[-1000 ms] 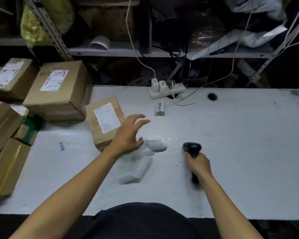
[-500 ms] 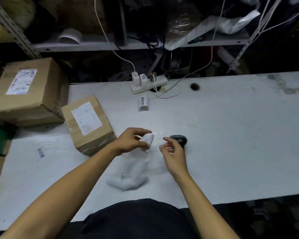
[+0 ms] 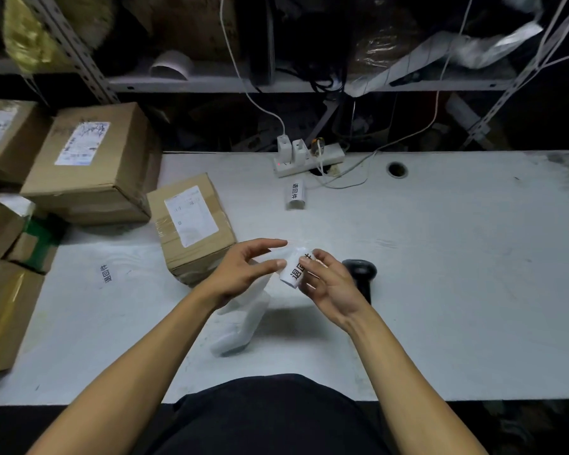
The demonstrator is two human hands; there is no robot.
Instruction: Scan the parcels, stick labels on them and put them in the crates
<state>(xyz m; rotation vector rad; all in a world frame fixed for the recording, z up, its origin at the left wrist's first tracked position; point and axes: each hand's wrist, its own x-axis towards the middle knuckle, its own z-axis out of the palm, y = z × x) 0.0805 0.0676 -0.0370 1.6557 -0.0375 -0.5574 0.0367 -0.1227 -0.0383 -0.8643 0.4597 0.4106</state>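
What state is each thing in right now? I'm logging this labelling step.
Left hand: pinches the label strip.
Right hand: pinches the label.
Label: printed side up, held between both hands above the table.
Label strip: hangs down to the table.
Scanner: lying on the table, untouched.
Nearest parcel: shut, taped, shipping slip on top.
Power strip: plugs inserted.

Both hands meet above the white table (image 3: 457, 257); the left hand (image 3: 243, 274) and right hand (image 3: 329, 284) pinch a printed label (image 3: 295, 270); a black scanner (image 3: 360, 274) lies just beside; a labelled parcel (image 3: 191, 228) sits left.
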